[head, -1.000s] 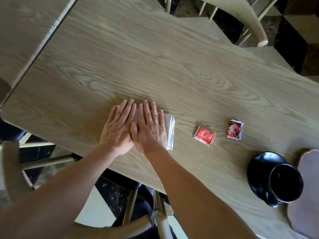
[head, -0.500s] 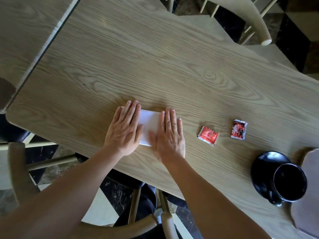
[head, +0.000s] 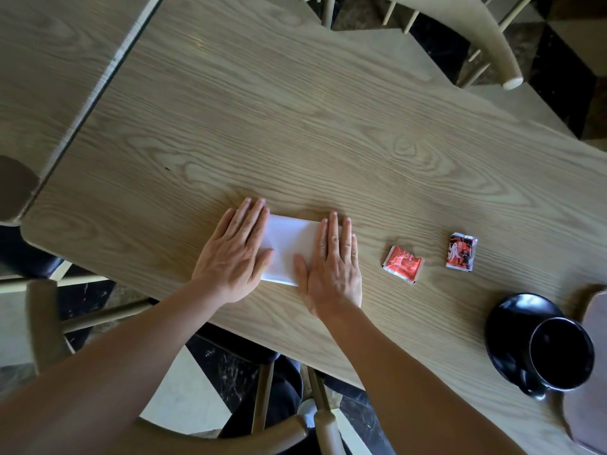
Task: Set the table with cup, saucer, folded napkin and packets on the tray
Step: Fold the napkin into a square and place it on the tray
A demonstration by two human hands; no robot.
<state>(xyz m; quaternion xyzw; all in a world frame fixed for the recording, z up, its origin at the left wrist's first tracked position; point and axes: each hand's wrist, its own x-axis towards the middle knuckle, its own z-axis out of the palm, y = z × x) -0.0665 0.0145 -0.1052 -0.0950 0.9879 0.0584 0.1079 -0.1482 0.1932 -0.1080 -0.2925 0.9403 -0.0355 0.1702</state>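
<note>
- Napkin [head: 286, 249], one white folded rectangle, is lying flat on the wooden bench [head: 328, 126] near its front edge, between the two hands.
- Two hands are showing in the head view, both palm down and pressing on the napkin's ends.
- Left hand [head: 235, 256] is covering the napkin's left end; its fingers [head: 249, 218] are lying straight and close together, flat and released, gripping nothing.
- Right hand [head: 335, 267] is covering the napkin's right end; its fingers [head: 333, 231] are likewise stretched out flat, with the thumb resting on the white paper, and are not clasping it.
- Two packets are sitting on the bench to the right of the hands: a red packet [head: 403, 265] nearer the right hand, and a darker red-and-black packet [head: 460, 252] just beyond it, the two apart from each other.
- One black cup [head: 561, 353] is standing on one black saucer [head: 512, 320] at the right, near the front edge.
- One brown tray [head: 591, 372] is showing only in part at the right border, beside the cup.
- Two pale wooden chairs are in view, one chair [head: 486, 31] across the bench and one chair [head: 230, 435] below the arms.
</note>
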